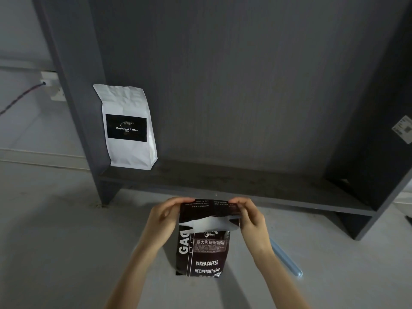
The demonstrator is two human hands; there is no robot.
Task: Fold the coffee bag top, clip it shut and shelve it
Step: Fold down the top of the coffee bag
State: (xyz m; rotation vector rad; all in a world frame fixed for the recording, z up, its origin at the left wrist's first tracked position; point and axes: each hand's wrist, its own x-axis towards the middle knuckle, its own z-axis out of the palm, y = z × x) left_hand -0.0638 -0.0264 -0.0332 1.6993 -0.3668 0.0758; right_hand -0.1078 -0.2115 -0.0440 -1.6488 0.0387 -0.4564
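A dark brown coffee bag with white lettering stands upright on the grey floor in front of the shelf. Its top is bent over toward me, showing a pale inner flap. My left hand pinches the left corner of the folded top. My right hand pinches the right corner. A long pale blue clip lies on the floor just right of the bag, partly hidden behind my right forearm. The low dark grey shelf board runs just beyond the bag.
A white coffee bag with a black label stands at the shelf's left end against the side panel. The shelf unit's right wall carries a sticker. A wall socket with a cable is at far left.
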